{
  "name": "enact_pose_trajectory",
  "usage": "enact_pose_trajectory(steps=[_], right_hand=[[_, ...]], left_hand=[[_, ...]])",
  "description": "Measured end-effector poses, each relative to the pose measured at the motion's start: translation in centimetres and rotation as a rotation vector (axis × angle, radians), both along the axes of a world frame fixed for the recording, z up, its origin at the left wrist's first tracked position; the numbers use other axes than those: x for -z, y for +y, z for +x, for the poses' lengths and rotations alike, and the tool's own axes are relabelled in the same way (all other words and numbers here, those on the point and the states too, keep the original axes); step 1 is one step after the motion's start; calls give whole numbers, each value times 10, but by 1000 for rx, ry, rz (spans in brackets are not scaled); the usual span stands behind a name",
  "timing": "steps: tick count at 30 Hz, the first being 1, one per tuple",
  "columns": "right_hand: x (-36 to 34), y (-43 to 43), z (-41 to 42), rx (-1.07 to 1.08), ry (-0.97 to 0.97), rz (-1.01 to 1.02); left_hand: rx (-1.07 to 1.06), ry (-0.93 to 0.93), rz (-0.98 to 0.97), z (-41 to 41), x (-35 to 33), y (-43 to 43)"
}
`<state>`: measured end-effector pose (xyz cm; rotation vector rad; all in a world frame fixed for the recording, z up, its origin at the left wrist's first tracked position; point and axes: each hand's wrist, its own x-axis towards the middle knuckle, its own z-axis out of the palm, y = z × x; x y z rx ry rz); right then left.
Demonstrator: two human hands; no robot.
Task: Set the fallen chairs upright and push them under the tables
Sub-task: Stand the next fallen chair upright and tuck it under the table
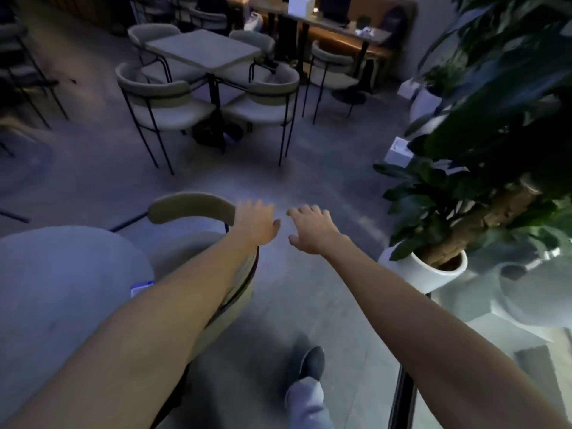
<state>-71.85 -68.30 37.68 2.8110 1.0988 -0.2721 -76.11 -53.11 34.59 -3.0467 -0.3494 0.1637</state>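
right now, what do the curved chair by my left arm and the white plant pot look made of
Chair: padded beige upholstery, matte, likely fabric; thin dark rail, probably painted metal. Plant pot: smooth white with a soft sheen, ceramic or plastic.

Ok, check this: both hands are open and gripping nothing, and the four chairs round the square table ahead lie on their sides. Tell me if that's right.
Not quite. In the head view the four chairs round the square table stand upright on their legs, not on their sides. The rest holds: the left hand and the right hand are open and gripping nothing.
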Motion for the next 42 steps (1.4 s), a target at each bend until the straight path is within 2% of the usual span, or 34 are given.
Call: enact_pose_trajectory(steps=[4, 11, 21, 26, 31, 42], right_hand=[[10, 31, 102, -90, 21, 3], [5, 123, 237, -311, 42, -3], [22, 330, 370, -645, -9, -17], [27, 442, 413, -786, -19, -67], [19, 542, 427, -939, -16, -72], [40, 756, 429, -1258, 143, -61]], left_hand=[[-134, 18, -42, 89, 14, 23], [-353, 20, -87, 190, 17, 66], [-671, 45, -82, 286, 40, 251], [-853, 19, -160, 316, 53, 353], [-1030, 21, -175, 306, 66, 424], [-1429, 26, -172, 307, 63, 591]])
